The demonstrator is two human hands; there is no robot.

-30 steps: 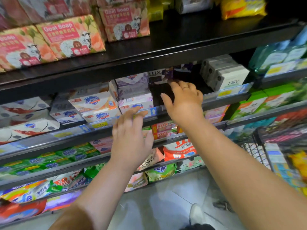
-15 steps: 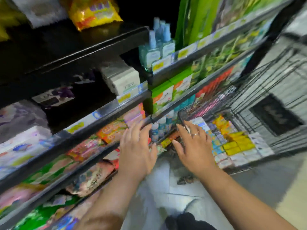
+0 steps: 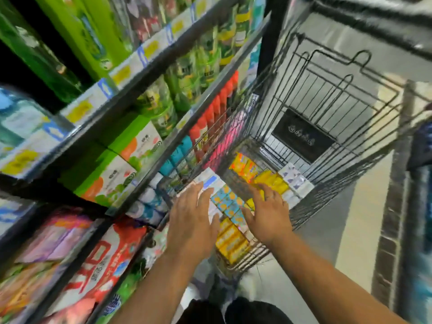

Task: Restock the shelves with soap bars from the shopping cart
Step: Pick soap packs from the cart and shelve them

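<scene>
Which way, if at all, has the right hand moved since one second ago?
Yes. The right hand left the shelves and now reaches down into the shopping cart.

Green-and-white boxes (image 3: 131,157) sat mid-left, with green bottles (image 3: 187,76) above them. A row of red-capped cans (image 3: 211,113) ran to the right of the boxes, teal-capped ones (image 3: 177,155) just below. Yellow price tags (image 3: 121,74) ran diagonally at upper left. A red-and-white bag (image 3: 102,260) lay lower left, pink packets (image 3: 53,239) beside it. Pale floor (image 3: 360,230) at right. Heavy blur, labels unreadable.
</scene>
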